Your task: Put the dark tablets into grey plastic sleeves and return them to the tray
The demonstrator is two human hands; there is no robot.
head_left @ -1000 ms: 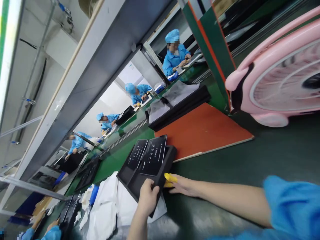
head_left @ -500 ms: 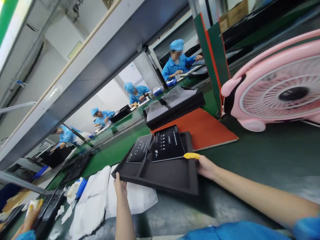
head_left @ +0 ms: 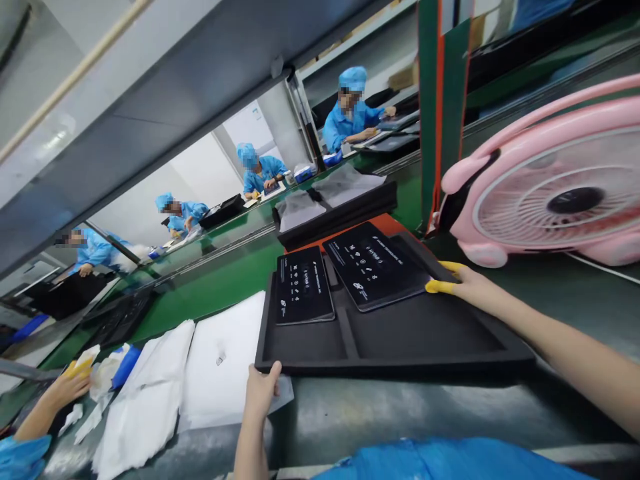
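Note:
A black foam tray point(head_left: 400, 367) with two compartments lies tilted in front of me. My left hand point(head_left: 263, 387) grips its near left corner, thumb on the rim. A black tablet point(head_left: 305, 287) with white print sits in the left compartment. Over the right compartment, a second tablet point(head_left: 377, 267) is turned askew, a dark flat piece showing beneath its right side. My right hand point(head_left: 457, 279), with yellow finger covers, has thumb and forefinger at that tablet's right corner, beside the tray wall. The other fingers are hidden.
White sheets point(head_left: 225, 360) lie left of the tray. Behind it stands another black tray point(head_left: 340, 217) with translucent bags. A pink fan point(head_left: 575, 193) is at the right. A co-worker's hand point(head_left: 70, 380) holds something white at lower left; several co-workers sit across the line.
The tray has come nearer and shifted right in view. My right hand has moved from the tray's right edge to the right tablet's corner. My left hand still holds the tray.

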